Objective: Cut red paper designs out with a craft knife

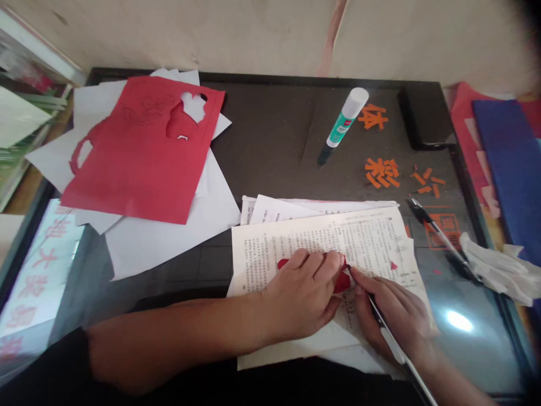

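**Figure.** Two hands at work over printed pages [333,237] on a dark, glass-topped worktop [262,124]. The left hand [300,293] is closed in a narrow pinch on a red paper piece [343,283], pressing it against the pages; a second red edge shows beyond the fingers on the other side of the hand [283,263]. The right hand [391,316] holds a slim, pen-shaped craft knife [391,338] in a writing grip, with its dark tip touching the red paper piece.

Beyond the printed pages lie one glue stick [344,118], tilted across the worktop, and two orange paper characters [372,117] [381,173]. Just right of these are about five loose orange paper strips [426,181]. Right of the pages are one black-and-silver pen [439,231] and one crumpled white cloth [499,270], which are near each other. Left of the pages, one red paper sheet with cut-out openings [143,146] rests on several overlapping white sheets [169,214]. Some of the white sheets reach close to the pages.
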Motion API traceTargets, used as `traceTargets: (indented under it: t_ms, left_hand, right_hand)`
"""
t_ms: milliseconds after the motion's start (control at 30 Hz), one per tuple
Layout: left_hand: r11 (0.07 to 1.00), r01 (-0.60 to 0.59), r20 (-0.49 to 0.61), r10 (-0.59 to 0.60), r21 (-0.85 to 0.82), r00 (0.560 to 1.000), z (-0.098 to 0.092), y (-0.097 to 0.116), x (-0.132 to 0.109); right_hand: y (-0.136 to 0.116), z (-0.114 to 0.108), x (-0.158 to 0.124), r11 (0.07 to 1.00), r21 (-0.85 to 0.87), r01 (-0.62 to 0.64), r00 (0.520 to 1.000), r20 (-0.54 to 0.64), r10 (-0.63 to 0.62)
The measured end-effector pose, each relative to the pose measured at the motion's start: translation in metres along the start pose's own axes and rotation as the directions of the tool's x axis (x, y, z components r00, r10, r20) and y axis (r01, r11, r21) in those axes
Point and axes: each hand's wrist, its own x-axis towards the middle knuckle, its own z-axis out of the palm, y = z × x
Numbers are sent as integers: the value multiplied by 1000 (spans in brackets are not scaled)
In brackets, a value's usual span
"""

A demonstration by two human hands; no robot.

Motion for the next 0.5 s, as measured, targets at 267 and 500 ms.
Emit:
traceTargets:
  t_ms: [267,500]
  left_hand:
    - [1000,-2,3,2,-4,1000,2,0,-1]
    - [1000,-11,21,12,-18,1000,1,-3,0]
  right_hand:
    - [1,-2,-1,998,19,52,999,11,-52]
    - [6,-3,-9,999,42,-3,1000,-11,3]
